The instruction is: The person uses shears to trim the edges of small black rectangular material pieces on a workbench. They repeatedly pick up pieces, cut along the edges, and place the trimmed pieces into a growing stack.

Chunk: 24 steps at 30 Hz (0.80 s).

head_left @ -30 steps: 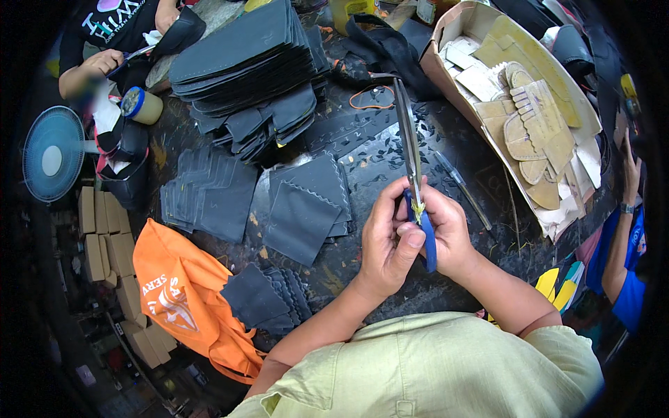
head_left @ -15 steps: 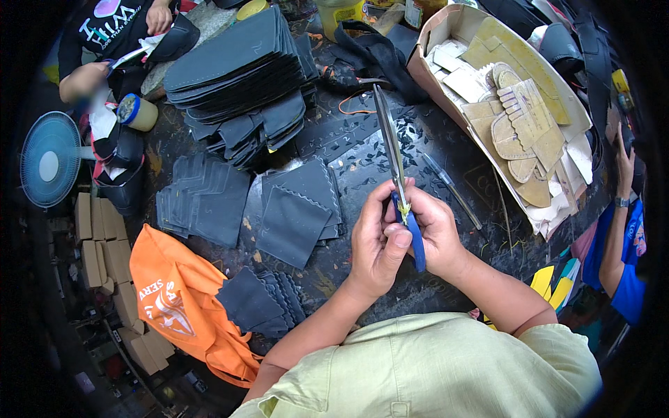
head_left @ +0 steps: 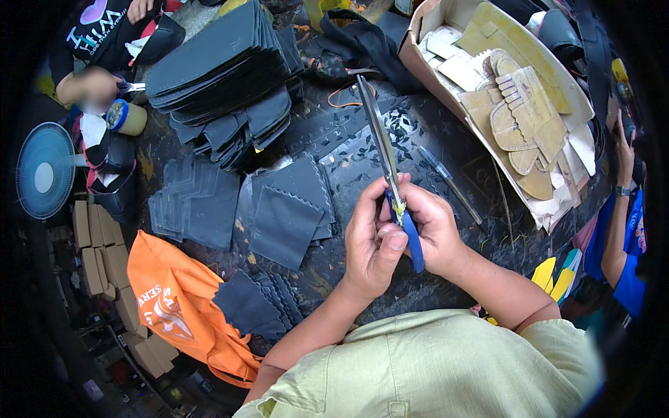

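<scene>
A pair of scissors with blue handles stands between my hands, its long blades pointing away from me and nearly together. Something yellowish is wrapped around the pivot. My left hand grips the handle from the left, thumb laid across it. From the other side, my right hand closes around the same handle, some of its fingers hidden. Left of my hands lie dark fabric pieces with zigzag edges. Small dark offcuts lie scattered beyond my hands, and a pen rests to the right.
Tall stacks of dark pieces stand at the far left, with flatter piles nearer. A carton of tan templates occupies the far right. An orange cloth hangs at the near left edge. Two other people work at the sides; a fan stands left.
The whole view has shifted slightly. Both hands keep the same grip on the scissors, whose tips now lean a little more to the left. The co-worker's hands at the far left have moved.
</scene>
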Each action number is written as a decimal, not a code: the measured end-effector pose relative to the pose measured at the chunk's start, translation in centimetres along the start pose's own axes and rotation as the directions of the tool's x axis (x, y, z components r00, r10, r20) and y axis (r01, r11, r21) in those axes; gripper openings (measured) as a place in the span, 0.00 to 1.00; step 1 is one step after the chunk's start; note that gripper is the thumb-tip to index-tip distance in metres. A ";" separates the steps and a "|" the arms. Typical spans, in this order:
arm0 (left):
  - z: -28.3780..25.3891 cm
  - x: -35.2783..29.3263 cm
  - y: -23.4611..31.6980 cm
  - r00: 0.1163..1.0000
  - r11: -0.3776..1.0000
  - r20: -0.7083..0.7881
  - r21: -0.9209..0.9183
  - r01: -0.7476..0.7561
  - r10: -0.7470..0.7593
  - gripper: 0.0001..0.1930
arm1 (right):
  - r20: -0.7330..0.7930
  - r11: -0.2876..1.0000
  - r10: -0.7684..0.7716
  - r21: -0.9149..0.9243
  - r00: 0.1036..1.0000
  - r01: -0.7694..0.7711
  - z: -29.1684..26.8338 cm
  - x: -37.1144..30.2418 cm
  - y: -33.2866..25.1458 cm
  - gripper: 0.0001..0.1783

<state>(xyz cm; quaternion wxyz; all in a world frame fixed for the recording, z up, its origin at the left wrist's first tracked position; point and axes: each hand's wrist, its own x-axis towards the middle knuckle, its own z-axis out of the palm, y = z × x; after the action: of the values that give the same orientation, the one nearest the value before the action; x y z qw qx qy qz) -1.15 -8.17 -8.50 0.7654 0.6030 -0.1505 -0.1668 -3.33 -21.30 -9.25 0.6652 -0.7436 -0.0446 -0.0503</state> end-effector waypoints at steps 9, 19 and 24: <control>-0.9 0.0 -0.9 1.000 0.997 0.009 0.073 -0.019 0.018 0.44 | -0.025 0.996 0.075 0.044 0.997 -0.074 0.4 -0.1 0.0 0.17; -0.8 0.3 -2.1 0.970 0.973 -0.075 0.051 -0.226 0.229 0.32 | -0.096 0.992 0.055 0.115 0.994 -0.043 1.1 -0.1 -0.2 0.16; -0.7 0.1 -1.5 0.966 0.972 -0.119 0.064 -0.224 0.231 0.33 | -0.060 0.985 0.137 0.111 0.989 -0.130 1.0 -0.7 -0.7 0.19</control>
<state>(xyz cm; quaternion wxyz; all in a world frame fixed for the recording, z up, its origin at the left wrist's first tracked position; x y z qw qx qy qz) -0.82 -7.94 -10.15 0.7722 0.6099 -0.1745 -0.0359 -4.09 -20.22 -8.74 0.7072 -0.7060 0.0251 -0.0283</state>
